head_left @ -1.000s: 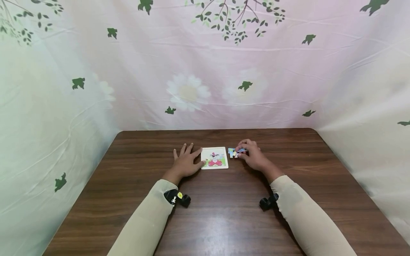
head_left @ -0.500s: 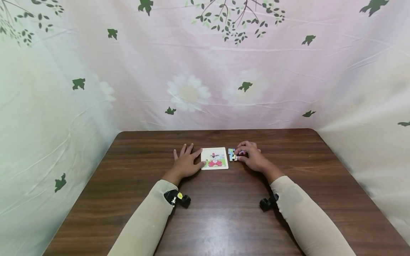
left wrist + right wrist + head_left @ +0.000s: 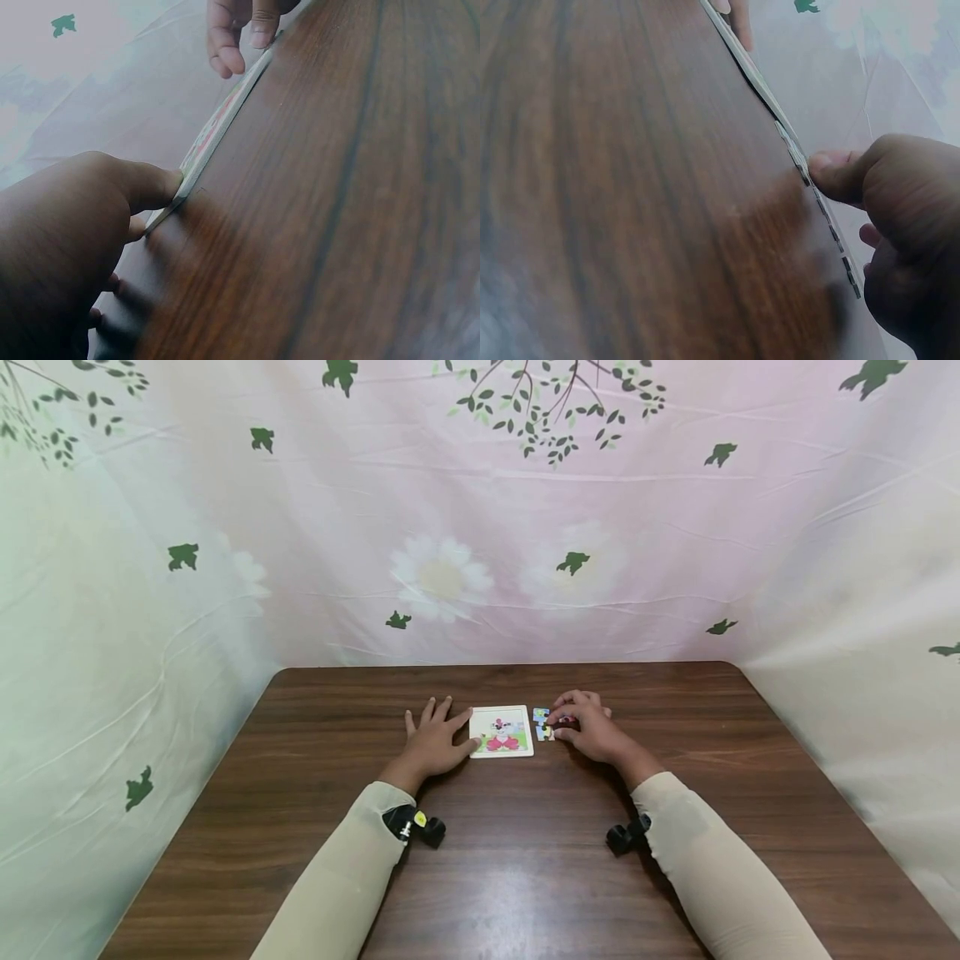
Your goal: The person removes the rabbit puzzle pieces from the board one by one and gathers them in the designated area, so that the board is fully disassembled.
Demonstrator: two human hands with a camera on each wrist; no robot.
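Observation:
A square puzzle board (image 3: 483, 720) with a pale rim and a pink cartoon character lies flat near the far side of the table. My left hand (image 3: 433, 747) spreads its fingers on the tabletop, thumb and index finger at the board's left edge. Just right of the board lie small jigsaw pieces: a blue-green one (image 3: 541, 715) and a yellowish one (image 3: 544, 733) in front of it. My right hand (image 3: 588, 731) bends over them and pinches the yellowish piece between thumb and index finger. More pieces are partly hidden beneath its fingers. In the right wrist view the thumb (image 3: 840, 176) meets a piece's edge.
The brown wooden table (image 3: 495, 877) has rounded far corners. A cloth backdrop (image 3: 487, 510) with flowers and green birds hangs behind it and along both sides. Black wrist cameras (image 3: 619, 840) sit on both sleeves.
The yellowish piece has slid toward me and slightly left, coming away from the pieces beside it, with my right fingers shifting slightly along. My left hand and the board stay put.

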